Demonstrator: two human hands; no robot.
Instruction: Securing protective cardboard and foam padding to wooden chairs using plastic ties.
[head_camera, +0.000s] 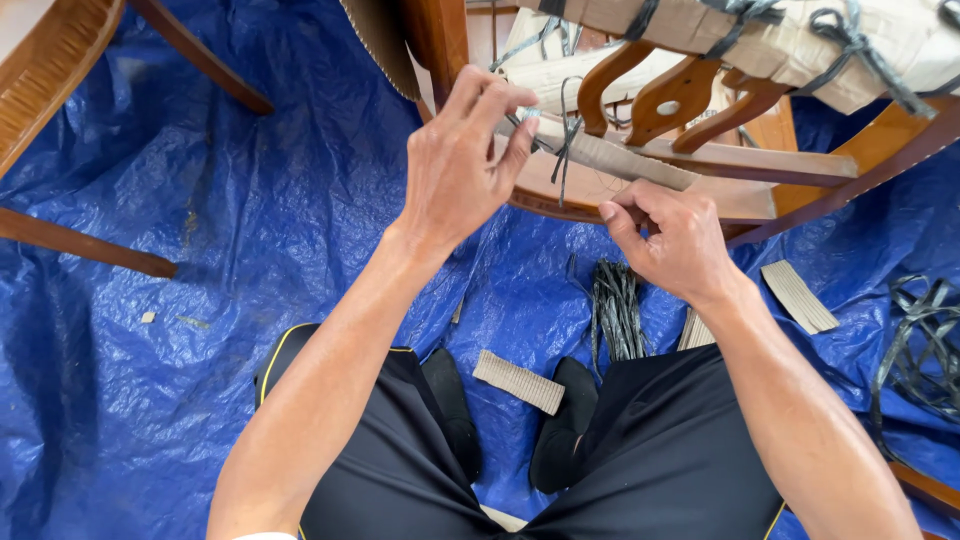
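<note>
**Blue tarp floor, wooden chair frame, both hands at a cardboard wrap**

Ground: crumpled blue plastic tarp (200, 300) covers the whole floor in view. Person sits or squats on it, black shorts and black socks visible at the bottom edge.

Item in hand: a corrugated cardboard strip (620, 160) laid along a rail of the wooden chair frame (800, 165), upper centre of view. A dark plastic strap (565, 150) is tied around the strip near its left end, loose tails hanging down.

Left hand (465, 165): raised at the strap knot, thumb and forefinger pinched together on the strap or a small pale piece right at it; cannot tell which. Remaining fingers curled.

Right hand (675, 240): lower and to the right, just below the strip. Fingers curled inward into a loose fist, thumb pressed against the forefinger. What it grips, if anything, is hidden by the fingers.

Around: more cardboard padding tied with dark straps (850, 40) on the upper chair parts, top right. A bundle of cut dark straps (615, 310) on the tarp between the knees. One loose cardboard piece (518, 382) between the feet, another (798, 296) right of the right wrist. A tangle of straps (925, 345) at the right edge. Wooden legs of a second piece of furniture (80, 245) at the left.
</note>
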